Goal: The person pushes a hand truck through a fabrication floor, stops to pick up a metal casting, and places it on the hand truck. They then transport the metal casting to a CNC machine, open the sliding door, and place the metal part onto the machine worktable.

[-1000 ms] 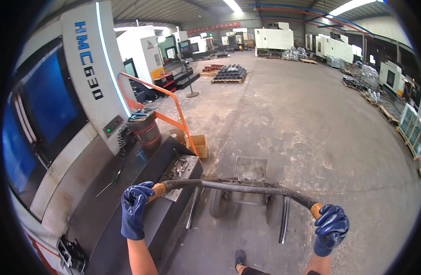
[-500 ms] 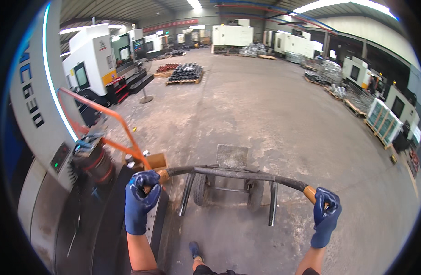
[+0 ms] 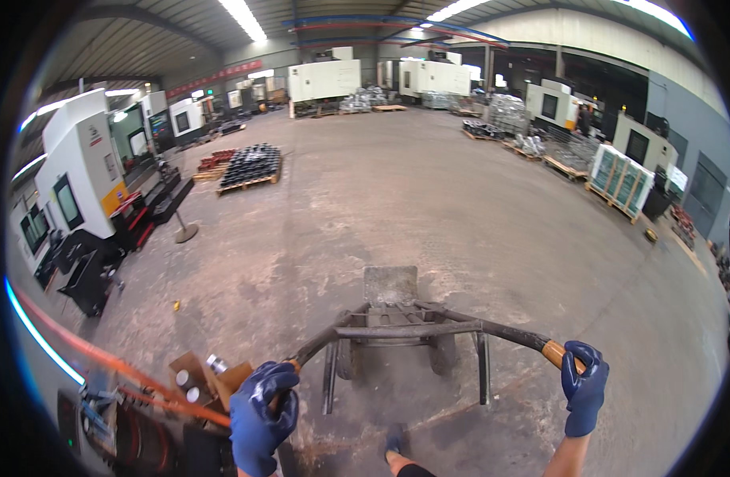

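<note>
While the stained concrete floor spreads wide under a ribbed roof, white machines line its far side. My hand cart stands on it right in front of me, its dark tubular frame looking worn, with wheels beneath and a scuffed flat plate at the front. My blue-gloved left hand and right hand are each curled around a grip. Close on my left, an orange railing slants beside an open cardboard box; beyond them sits a pallet of dark parts.
</note>
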The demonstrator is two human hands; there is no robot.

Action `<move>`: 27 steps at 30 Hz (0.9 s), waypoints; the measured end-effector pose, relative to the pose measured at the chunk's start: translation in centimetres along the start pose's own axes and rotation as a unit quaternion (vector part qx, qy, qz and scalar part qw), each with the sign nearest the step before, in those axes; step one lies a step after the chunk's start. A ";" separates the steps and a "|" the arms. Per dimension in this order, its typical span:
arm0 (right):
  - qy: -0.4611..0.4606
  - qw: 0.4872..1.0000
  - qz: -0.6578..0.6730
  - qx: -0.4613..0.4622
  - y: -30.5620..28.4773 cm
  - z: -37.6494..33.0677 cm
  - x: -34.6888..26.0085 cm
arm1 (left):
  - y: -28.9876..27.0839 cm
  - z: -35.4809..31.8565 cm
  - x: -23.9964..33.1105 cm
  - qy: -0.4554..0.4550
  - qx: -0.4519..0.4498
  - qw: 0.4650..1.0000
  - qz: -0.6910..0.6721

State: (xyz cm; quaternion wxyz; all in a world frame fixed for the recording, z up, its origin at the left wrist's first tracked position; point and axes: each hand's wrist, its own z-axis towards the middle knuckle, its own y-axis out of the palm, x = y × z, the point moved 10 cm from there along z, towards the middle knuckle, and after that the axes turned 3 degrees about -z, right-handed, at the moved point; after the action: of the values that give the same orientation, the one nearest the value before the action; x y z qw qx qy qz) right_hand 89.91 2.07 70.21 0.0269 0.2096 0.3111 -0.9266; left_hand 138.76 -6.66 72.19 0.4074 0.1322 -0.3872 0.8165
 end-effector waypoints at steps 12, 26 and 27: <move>0.110 0.992 0.034 0.052 19.7 12.9 -2.9 | 11.1 23.1 -16.8 0.013 -0.049 0.999 0.003; 0.180 0.979 -0.042 0.081 43.7 34.8 -1.9 | 31.5 52.0 -34.0 0.106 -0.154 0.981 0.049; 0.202 0.975 -0.062 0.069 45.5 36.8 -1.1 | 33.8 54.1 -35.0 0.127 -0.188 0.971 0.079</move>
State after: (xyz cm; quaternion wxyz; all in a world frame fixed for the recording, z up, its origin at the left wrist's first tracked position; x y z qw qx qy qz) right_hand 85.38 -56.25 71.41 -0.1084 0.3742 0.2572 -0.8844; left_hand 129.61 -78.84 71.87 0.4047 -0.0828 -0.4881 0.7688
